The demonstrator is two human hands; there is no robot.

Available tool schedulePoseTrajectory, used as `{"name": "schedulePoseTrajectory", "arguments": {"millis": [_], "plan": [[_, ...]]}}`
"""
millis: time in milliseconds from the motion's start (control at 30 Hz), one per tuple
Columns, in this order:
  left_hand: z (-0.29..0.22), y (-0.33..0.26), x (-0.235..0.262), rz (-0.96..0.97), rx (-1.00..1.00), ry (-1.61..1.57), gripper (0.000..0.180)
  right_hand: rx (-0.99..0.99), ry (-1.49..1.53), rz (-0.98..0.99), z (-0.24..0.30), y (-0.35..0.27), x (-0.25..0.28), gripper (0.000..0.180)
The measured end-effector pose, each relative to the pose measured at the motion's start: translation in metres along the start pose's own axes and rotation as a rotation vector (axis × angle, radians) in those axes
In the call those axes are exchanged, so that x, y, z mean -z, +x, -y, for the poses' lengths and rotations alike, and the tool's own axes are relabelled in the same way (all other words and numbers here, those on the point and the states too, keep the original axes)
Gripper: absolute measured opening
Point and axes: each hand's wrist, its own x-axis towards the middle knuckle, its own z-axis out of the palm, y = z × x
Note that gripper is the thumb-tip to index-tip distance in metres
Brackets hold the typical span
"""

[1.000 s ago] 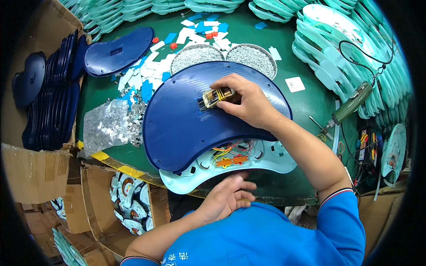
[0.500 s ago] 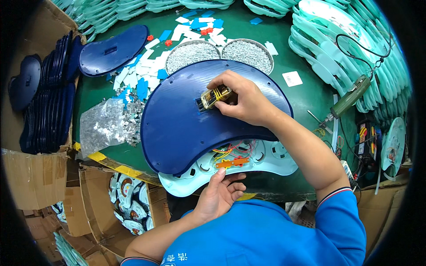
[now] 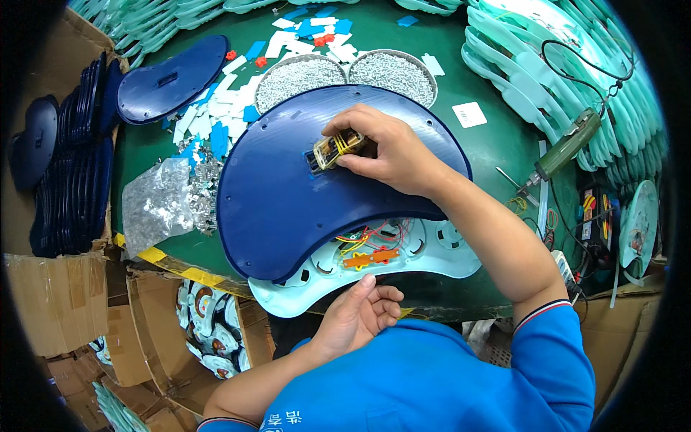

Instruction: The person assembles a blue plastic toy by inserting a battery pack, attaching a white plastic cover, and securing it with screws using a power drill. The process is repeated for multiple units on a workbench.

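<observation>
A dark blue kidney-shaped panel (image 3: 288, 209) lies over a pale aqua plastic shell (image 3: 432, 263) of similar outline. My right hand (image 3: 396, 155) grips a small see-through yellowish block with a yellow band round it (image 3: 337, 149). The block is tilted at the slot in the panel's middle; my fingers hide its far end. Below the shell's near edge, my left hand (image 3: 360, 313) is held palm up, fingers loosely curled and apart, holding nothing. Close to its thumb is an orange strip (image 3: 371, 258) in the shell, among red and yellow wires (image 3: 363, 237).
Two round trays of small screws (image 3: 392, 75) stand behind the panel. A green electric screwdriver (image 3: 568, 147) hangs at the right beside stacked aqua shells (image 3: 518, 86). A plastic bag (image 3: 155, 205) and blue panels in a carton (image 3: 72, 194) are at the left.
Most of the scene has shifted slightly left in the picture. My left thumb is a little farther from the orange strip. My right hand still holds the block at the slot.
</observation>
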Motion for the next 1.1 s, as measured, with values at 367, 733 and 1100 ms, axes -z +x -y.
{"name": "schedulePoseTrajectory", "arguments": {"millis": [367,733,1100], "plan": [[-0.004,-0.002,-0.001,0.038,0.014,-0.093,0.050,-0.050,0.035,-0.032,0.008,0.003,0.004,0.037],[-0.152,-0.037,-0.009,-1.005,-1.317,1.973,0.037,-0.551,-0.795,-0.300,-0.056,-0.122,0.111,0.030],[-0.162,-0.031,-0.002,-0.994,-1.118,1.567,0.044,-0.543,-0.253,-0.324,0.023,-0.079,0.071,0.051]]}}
